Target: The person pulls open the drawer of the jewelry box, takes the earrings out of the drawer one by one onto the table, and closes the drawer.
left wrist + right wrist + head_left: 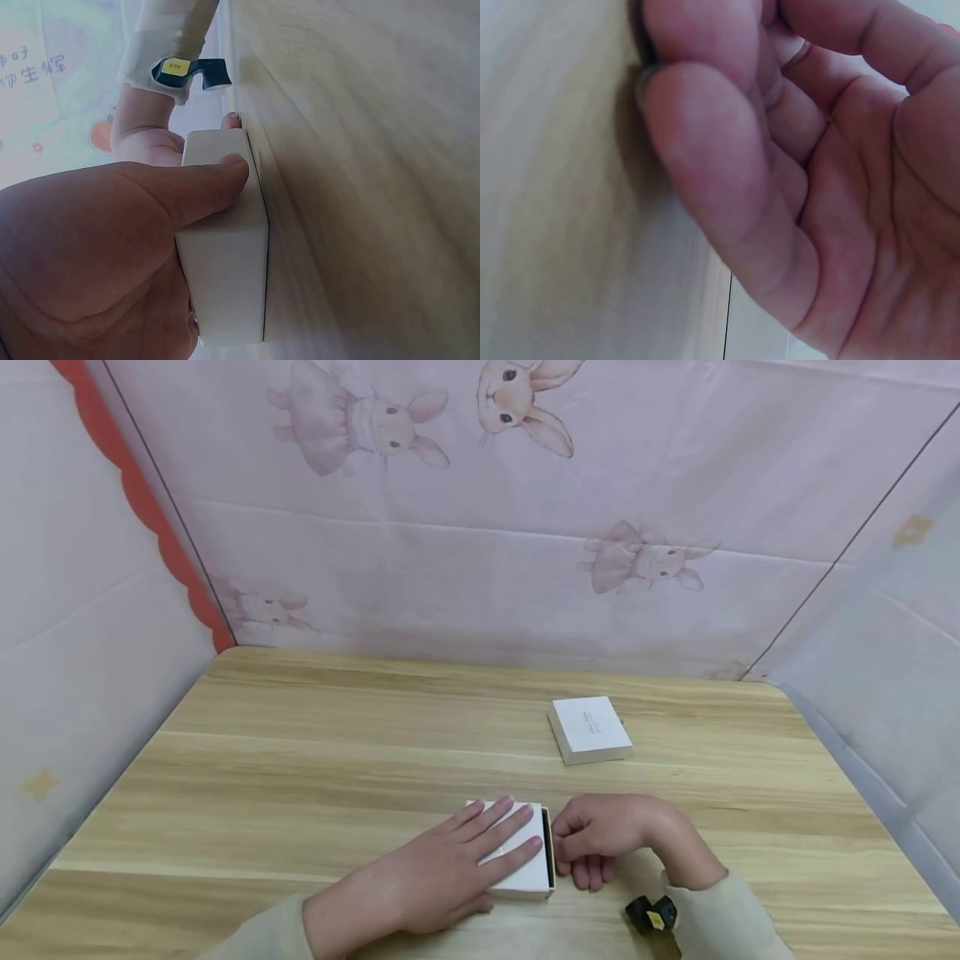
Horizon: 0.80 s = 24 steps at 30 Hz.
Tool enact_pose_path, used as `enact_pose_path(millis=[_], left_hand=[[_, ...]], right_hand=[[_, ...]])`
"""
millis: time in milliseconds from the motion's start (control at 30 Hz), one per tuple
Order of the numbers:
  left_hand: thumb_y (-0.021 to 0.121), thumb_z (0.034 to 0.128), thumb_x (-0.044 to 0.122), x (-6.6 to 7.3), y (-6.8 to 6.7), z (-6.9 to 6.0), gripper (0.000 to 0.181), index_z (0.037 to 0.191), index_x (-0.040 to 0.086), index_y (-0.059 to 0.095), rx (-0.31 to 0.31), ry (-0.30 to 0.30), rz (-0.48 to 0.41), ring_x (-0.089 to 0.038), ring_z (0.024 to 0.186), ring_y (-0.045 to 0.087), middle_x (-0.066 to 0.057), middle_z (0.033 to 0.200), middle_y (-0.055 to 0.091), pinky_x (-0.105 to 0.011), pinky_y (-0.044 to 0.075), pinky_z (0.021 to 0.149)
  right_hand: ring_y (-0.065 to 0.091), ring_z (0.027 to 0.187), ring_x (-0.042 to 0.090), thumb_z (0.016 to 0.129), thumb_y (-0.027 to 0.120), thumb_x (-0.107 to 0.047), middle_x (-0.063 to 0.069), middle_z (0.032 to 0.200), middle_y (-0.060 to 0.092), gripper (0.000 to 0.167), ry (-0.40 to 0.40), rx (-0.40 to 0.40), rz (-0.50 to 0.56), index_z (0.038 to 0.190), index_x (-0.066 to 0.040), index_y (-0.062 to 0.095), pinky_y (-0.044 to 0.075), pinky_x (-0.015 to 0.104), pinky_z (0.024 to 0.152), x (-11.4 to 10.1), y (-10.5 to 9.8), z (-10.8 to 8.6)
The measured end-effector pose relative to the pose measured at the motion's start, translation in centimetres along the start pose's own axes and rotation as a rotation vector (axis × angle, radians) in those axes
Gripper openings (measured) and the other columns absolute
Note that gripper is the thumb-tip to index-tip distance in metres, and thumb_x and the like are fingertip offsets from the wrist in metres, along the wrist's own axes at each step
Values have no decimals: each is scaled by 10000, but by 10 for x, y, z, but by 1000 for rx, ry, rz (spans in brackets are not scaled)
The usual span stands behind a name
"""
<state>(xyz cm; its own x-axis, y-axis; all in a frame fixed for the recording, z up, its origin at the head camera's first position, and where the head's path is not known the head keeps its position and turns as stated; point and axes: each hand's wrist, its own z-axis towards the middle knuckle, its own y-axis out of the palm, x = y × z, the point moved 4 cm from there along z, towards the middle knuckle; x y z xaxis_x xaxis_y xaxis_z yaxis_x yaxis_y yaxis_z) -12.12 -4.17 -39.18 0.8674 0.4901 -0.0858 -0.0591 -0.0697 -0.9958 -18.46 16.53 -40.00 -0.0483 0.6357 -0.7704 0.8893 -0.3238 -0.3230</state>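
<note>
A white drawer-style box [517,872] lies on the table, with a narrow dark gap at its right end. My left hand [442,868] presses its top with straight, spread fingers. In the left wrist view, the left thumb [217,187] rests along the side of this box [225,277]. At the box's right end my right hand [603,835] has its fingers curled, thumb and index pinching the drawer's end. Up close in the right wrist view, the curled fingers [705,150] hide most of what they grip.
A second white box [591,727] with small print on its lid lies farther back, right of centre. The wooden table [337,735] is bordered by fabric walls [465,585] with rabbit drawings. A black wrist device [651,914] is by the right sleeve.
</note>
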Motion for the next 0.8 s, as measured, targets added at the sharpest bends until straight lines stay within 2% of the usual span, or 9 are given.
enact_pose_path(millis=[567,800], left_hand=[[519,1014,450,-1,0,1,774,1621,220,97,-10,-2,-16,-283,1548,64,-95,1687,45,-444,197,1241],[537,1005,446,0,0,1,772,1619,214,132,7,12,-4,-287,1545,88,-106,1683,78,-445,210,1237]], right_hand=[[638,552,142,961,541,-132,71,665,688,226,-8,-1,2,826,-22,685,509,213,463,1,-1,-1],[635,556,129,958,546,-127,64,667,683,228,5,-8,6,823,-3,683,508,205,468,0,-1,-3]])
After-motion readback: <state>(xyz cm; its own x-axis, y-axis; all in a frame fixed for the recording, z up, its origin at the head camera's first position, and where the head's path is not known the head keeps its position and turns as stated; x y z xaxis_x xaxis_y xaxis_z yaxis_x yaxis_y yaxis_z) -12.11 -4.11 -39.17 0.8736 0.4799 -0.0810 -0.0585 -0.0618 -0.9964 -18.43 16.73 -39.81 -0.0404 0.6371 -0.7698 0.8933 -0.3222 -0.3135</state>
